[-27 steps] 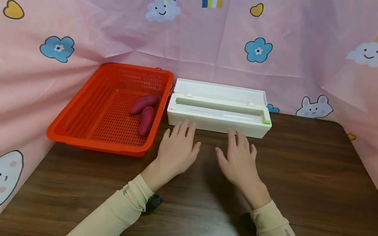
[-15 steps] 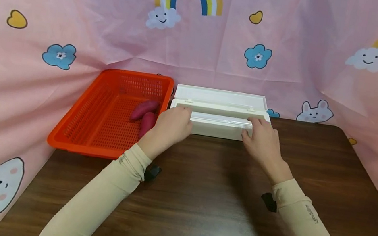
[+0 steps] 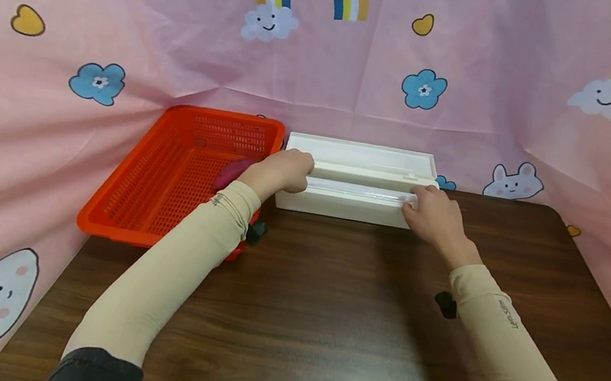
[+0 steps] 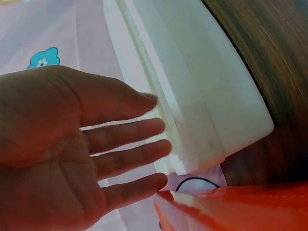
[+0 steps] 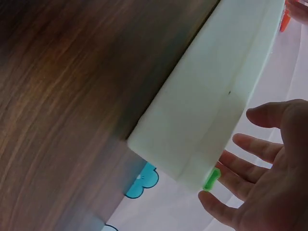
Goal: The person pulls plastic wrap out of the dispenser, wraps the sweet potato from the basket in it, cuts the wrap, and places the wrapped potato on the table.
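A white cling film dispenser (image 3: 356, 210) stands at the back of the table, its lid (image 3: 361, 154) tipped back. A shiny strip of clear film (image 3: 361, 191) runs along its open top. Over the left end is my left hand (image 3: 283, 171); in the left wrist view its fingers (image 4: 130, 161) extend nearly straight, tips right at the rim. At the other end my right hand (image 3: 438, 217) reaches over the front edge, thumb and fingers spread around the rim. The right wrist view shows a green slider (image 5: 211, 179) by those fingers (image 5: 236, 175).
An orange-red plastic basket (image 3: 121, 233) stands left of the dispenser. In it lies a purple sweet potato (image 3: 230, 172), partly behind my left arm. The brown wooden table (image 3: 321, 324) extends in front, and a pink patterned cloth (image 3: 351, 85) hangs behind.
From in front of the dispenser, both hands have moved forward and apart onto its two ends. My left arm now covers the second sweet potato.
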### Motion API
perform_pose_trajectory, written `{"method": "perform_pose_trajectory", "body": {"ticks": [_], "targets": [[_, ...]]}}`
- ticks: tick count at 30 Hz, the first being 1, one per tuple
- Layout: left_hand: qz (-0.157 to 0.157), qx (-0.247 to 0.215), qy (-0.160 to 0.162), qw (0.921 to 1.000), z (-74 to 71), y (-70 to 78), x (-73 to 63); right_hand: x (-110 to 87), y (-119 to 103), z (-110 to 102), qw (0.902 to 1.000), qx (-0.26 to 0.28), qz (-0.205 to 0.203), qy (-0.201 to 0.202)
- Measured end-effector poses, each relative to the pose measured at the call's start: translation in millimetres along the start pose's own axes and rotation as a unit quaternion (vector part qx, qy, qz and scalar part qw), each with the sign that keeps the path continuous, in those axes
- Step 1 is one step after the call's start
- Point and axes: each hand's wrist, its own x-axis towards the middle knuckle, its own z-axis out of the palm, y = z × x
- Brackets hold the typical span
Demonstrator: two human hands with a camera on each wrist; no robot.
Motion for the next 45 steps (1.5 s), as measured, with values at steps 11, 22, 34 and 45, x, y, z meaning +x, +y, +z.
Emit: {"method": "perform_pose_trajectory", "body": {"ticks": [11,22,34,45], "targets": [[0.048,0.002,-0.068,0.9965,0.5,-0.4,9.6,0.7,6,4,0.9999,0.001,0.01,-0.006],[0.029,-0.005,-0.096,0.9949,-4.6,5.3,14.3,9.2,9,0,0.9999,-0.001,0.015,-0.007],[-0.021,-0.011,-0.099,0.9948,-5.9,3.1,31.0,30.7,14,-3,0.9988,0.002,0.016,-0.046],[-0.035,0.011,-0.017,0.9992,2.4,-2.1,37.1,40.9,16,-4,0.9986,-0.004,0.007,-0.052]]}}
